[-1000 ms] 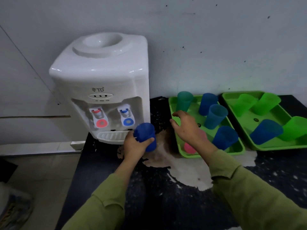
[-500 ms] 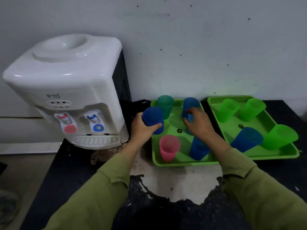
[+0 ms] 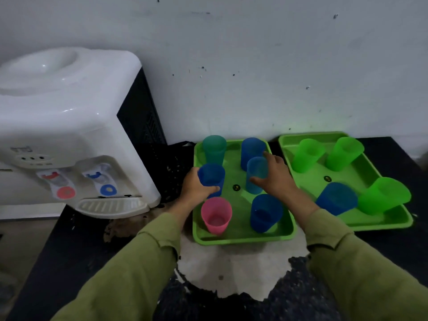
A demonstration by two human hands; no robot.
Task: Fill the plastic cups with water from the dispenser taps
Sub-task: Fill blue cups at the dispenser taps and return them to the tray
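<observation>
A white dispenser (image 3: pixel 69 126) stood at nine o'clock from a green tray (image 3: pixel 240 212) of cups. The person's left hand (image 3: pixel 196 188) gripped a blue cup (image 3: pixel 212 177) at the tray's nine o'clock edge. The right hand (image 3: pixel 275 179) grasped a pale cup (image 3: pixel 256 174) near its centre.

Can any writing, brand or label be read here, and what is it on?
Nothing here reads clearly.
White water dispenser: brand mark above its buttons, too blurred to read.
Left green plastic tray: small round dark sticker, too small.
Right green plastic tray: another round sticker, too small.
</observation>
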